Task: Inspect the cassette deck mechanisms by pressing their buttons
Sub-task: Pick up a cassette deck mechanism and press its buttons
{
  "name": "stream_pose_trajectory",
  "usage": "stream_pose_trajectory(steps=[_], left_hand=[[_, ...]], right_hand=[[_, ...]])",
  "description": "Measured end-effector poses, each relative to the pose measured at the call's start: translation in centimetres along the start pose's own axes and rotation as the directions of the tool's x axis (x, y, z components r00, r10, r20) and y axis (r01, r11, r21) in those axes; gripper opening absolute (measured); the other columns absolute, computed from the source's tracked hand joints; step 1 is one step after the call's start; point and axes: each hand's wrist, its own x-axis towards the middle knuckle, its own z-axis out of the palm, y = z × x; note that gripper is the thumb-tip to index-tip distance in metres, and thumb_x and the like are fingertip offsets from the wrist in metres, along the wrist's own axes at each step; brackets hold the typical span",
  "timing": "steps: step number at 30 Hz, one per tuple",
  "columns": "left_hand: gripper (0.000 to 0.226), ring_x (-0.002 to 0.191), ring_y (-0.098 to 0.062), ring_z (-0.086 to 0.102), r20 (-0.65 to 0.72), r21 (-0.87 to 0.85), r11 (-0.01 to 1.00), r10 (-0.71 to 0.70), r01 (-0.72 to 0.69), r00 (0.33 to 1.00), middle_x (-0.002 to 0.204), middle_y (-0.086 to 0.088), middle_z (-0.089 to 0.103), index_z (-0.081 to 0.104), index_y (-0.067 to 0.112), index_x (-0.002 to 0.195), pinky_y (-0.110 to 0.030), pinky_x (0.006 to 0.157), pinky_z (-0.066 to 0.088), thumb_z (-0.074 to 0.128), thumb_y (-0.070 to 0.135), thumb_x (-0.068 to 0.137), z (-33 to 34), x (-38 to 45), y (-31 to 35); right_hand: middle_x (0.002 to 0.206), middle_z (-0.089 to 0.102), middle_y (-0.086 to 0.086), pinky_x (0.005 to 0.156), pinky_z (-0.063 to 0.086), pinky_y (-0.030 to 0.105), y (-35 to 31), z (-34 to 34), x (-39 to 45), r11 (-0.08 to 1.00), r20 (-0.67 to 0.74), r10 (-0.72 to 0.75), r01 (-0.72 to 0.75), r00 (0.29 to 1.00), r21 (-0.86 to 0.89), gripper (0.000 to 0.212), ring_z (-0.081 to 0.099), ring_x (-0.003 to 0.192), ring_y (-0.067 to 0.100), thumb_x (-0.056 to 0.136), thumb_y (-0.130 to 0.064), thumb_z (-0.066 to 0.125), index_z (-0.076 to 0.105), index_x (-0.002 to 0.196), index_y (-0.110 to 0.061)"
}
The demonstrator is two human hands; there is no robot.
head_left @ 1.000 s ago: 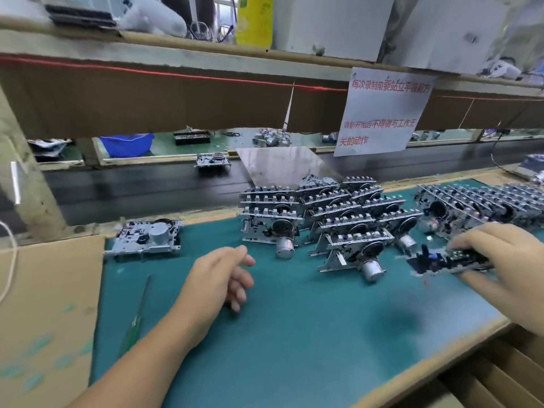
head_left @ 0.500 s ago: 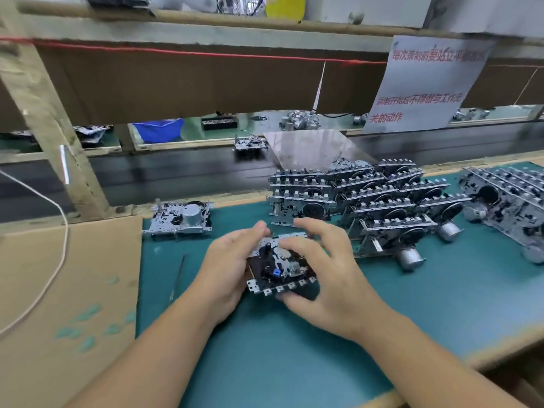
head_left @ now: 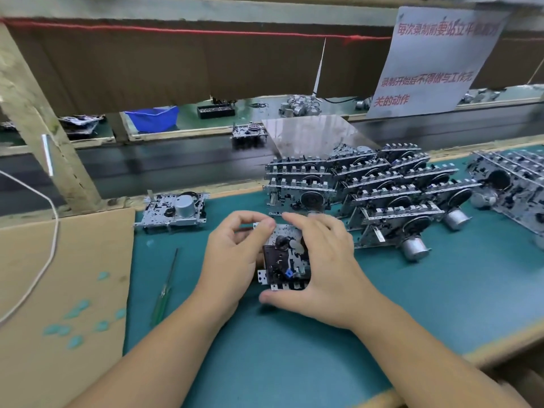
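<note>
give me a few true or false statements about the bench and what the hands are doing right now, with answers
1. Both hands hold one cassette deck mechanism above the green mat. True: the left hand and the right hand grip it from either side.
2. A green-handled screwdriver lies on the mat to the left of the hands. True.
3. The lone mechanism at the mat's far left edge is being pressed by a finger. False: no hand touches it.
4. The stacked mechanisms sit on the cardboard sheet. False: they stand on the green mat.
5. A blue bin sits beyond the conveyor. True.
</note>
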Motion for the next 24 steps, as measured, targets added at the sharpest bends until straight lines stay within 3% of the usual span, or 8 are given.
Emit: stream_pose_trajectory(steps=[4, 7, 11, 14, 17, 19, 21, 24], left_hand=[[0.008, 0.071, -0.007, 0.063, -0.061, 0.116, 0.993, 0.042, -0.034, 0.997, 0.078, 0.009, 0.072, 0.075, 0.029, 0.083, -0.029, 0.066, 0.056, 0.077, 0.031, 0.091, -0.2, 0.4, -0.5], [0.014, 0.066, -0.007, 0.058, -0.083, 0.121, 0.989, 0.093, -0.083, 0.992, 0.070, 0.008, 0.067, 0.073, 0.030, 0.077, -0.025, 0.065, 0.051, 0.078, 0.029, 0.090, 0.1, 0.0, -0.7], [0.017, 0.065, -0.008, 0.055, -0.106, 0.042, 0.998, 0.061, -0.057, 0.992, 0.069, 0.010, 0.066, 0.073, 0.031, 0.076, -0.024, 0.061, 0.049, 0.077, 0.026, 0.091, 0.7, -0.1, -0.9], [0.013, 0.068, -0.013, 0.057, -0.111, -0.009, 1.000, 0.020, -0.021, 0.994, 0.071, 0.007, 0.067, 0.073, 0.029, 0.080, -0.036, 0.066, 0.050, 0.076, 0.026, 0.092, 1.0, -0.2, -0.8], [0.011, 0.062, -0.006, 0.056, -0.201, -0.026, 1.000, -0.009, 0.004, 0.979, 0.067, 0.011, 0.066, 0.074, 0.024, 0.081, -0.024, 0.062, 0.051, 0.076, 0.024, 0.092, 0.8, 0.0, -1.0], [0.009, 0.071, -0.015, 0.059, -0.253, -0.082, 0.994, -0.088, 0.069, 0.964, 0.071, 0.004, 0.068, 0.072, 0.022, 0.084, -0.033, 0.069, 0.052, 0.075, 0.023, 0.093, 0.2, 0.3, -1.2], [0.012, 0.071, -0.025, 0.051, -0.258, -0.136, 0.985, -0.138, 0.106, 0.956, 0.074, -0.007, 0.059, 0.067, 0.027, 0.085, -0.040, 0.069, 0.045, 0.072, 0.026, 0.095, -0.1, 0.4, -1.1], [0.013, 0.058, -0.013, 0.042, -0.221, -0.024, 0.999, 0.029, -0.035, 0.975, 0.062, 0.013, 0.049, 0.058, 0.036, 0.087, -0.024, 0.053, 0.040, 0.064, 0.041, 0.097, 0.2, -0.6, -0.6]], right_hand=[[0.141, 0.031, -0.028, 0.124, -0.007, 0.042, 0.0, -0.1, 0.3, 0.997, 0.068, 0.056, -0.059, 0.996, 0.050, 0.126, 0.015, 0.147, 0.006, 0.046, -0.082, 0.071, 0.011, 0.151, -0.046], [0.142, 0.034, -0.026, 0.124, -0.001, 0.047, 0.0, 0.0, 0.3, 0.995, 0.078, 0.076, -0.081, 0.994, 0.065, 0.133, 0.022, 0.144, 0.004, 0.044, -0.083, 0.070, 0.002, 0.152, -0.047], [0.142, 0.038, -0.022, 0.122, 0.012, 0.054, -0.1, 0.1, 0.4, 0.993, 0.056, 0.106, -0.108, 0.993, 0.046, 0.130, 0.030, 0.142, 0.008, 0.043, -0.086, 0.066, 0.007, 0.151, -0.044], [0.141, 0.037, -0.022, 0.120, 0.024, 0.047, -0.4, 0.0, 0.5, 0.991, 0.054, 0.104, -0.108, 0.993, 0.083, 0.126, 0.028, 0.138, 0.008, 0.045, -0.082, 0.071, 0.014, 0.150, -0.042], [0.141, 0.026, -0.033, 0.119, 0.022, 0.027, 1.0, -0.5, 0.3, 0.984, 0.088, 0.033, -0.048, 0.996, 0.173, 0.117, 0.013, 0.143, -0.004, 0.055, -0.067, 0.083, 0.020, 0.151, -0.044], [0.149, 0.020, -0.036, 0.119, 0.020, 0.025, 2.2, -1.2, 0.4, 0.963, 0.119, 0.050, -0.079, 0.992, 0.256, 0.118, 0.009, 0.147, -0.006, 0.056, -0.058, 0.088, 0.016, 0.150, -0.052], [0.155, 0.022, -0.032, 0.120, 0.023, 0.027, 2.8, -1.4, 0.4, 0.953, 0.158, 0.074, -0.116, 0.985, 0.280, 0.122, 0.015, 0.146, -0.008, 0.056, -0.056, 0.090, 0.012, 0.150, -0.055], [0.150, 0.033, -0.032, 0.118, 0.030, 0.027, 2.7, -0.9, 0.5, 0.949, 0.165, 0.087, -0.132, 0.982, 0.286, 0.123, 0.026, 0.139, -0.014, 0.054, -0.057, 0.091, 0.016, 0.151, -0.050]])
